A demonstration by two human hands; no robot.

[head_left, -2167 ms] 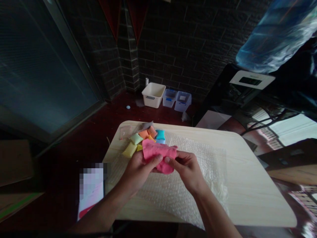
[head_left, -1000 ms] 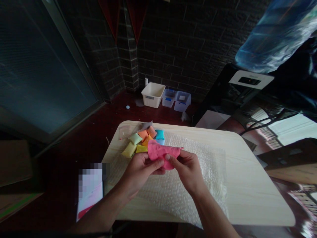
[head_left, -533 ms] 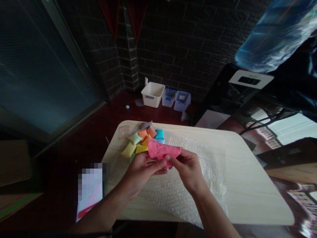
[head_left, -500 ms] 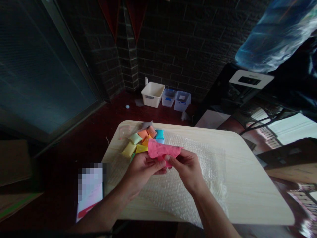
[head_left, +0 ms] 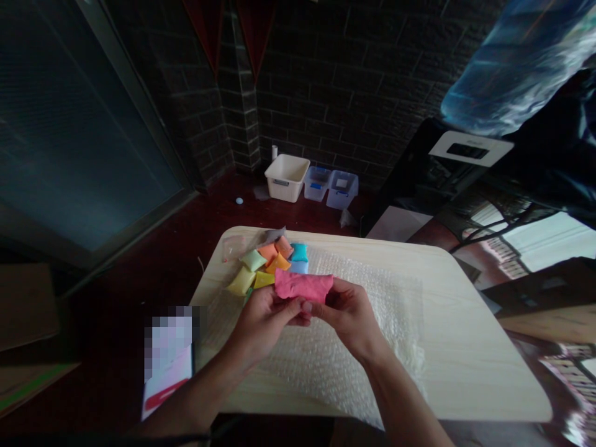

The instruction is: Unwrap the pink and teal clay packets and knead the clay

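Observation:
A flattened piece of pink modelling clay (head_left: 303, 286) is held up above the table between both hands. My left hand (head_left: 266, 312) grips its left side, fingers behind and thumb in front. My right hand (head_left: 347, 313) pinches the right side, its thumb close to the left thumb at the lower edge. Just behind the clay lie several small pillow-shaped packets in different colours, among them a yellow packet (head_left: 241, 281), a pale green packet (head_left: 252, 260), an orange packet (head_left: 278, 264) and a teal packet (head_left: 300, 252). The fingers behind the clay are partly hidden.
Bubble wrap (head_left: 326, 366) covers much of the pale wooden table (head_left: 475, 347). A clear plastic bag (head_left: 233, 247) lies at the far left corner. On the floor beyond stand a white bin (head_left: 287, 180) and two clear boxes. A lit screen (head_left: 168, 360) is at the lower left.
The pink clay has dropped slightly and tilted, and its upper edge now lies flatter. The right hand has shifted a little to the left, its thumb closer to the left thumb.

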